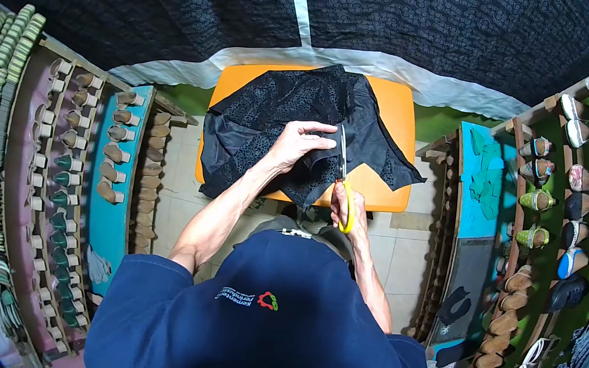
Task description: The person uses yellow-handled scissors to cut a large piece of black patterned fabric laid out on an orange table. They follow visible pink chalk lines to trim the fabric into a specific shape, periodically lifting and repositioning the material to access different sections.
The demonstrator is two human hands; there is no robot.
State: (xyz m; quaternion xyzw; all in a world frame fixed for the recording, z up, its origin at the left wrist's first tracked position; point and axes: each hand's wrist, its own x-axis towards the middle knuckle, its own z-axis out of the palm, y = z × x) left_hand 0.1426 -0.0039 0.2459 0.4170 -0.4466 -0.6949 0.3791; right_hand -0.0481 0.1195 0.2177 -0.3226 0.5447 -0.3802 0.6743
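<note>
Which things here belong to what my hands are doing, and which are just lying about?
In use:
yellow-handled scissors
black patterned fabric
orange table

Just lying about:
brown shoe forms, right side
green pieces, right side
striped stacks, far left

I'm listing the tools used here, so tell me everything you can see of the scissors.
The scissors have yellow, plastic-looking handles and slim, silvery blades that look like metal. The right hand holds them by the handles, blades pointing away from the person, above or against the black cloth. The tips lie just right of the left hand's fingers; whether they touch, and how far the blades are open, I cannot tell.
</note>
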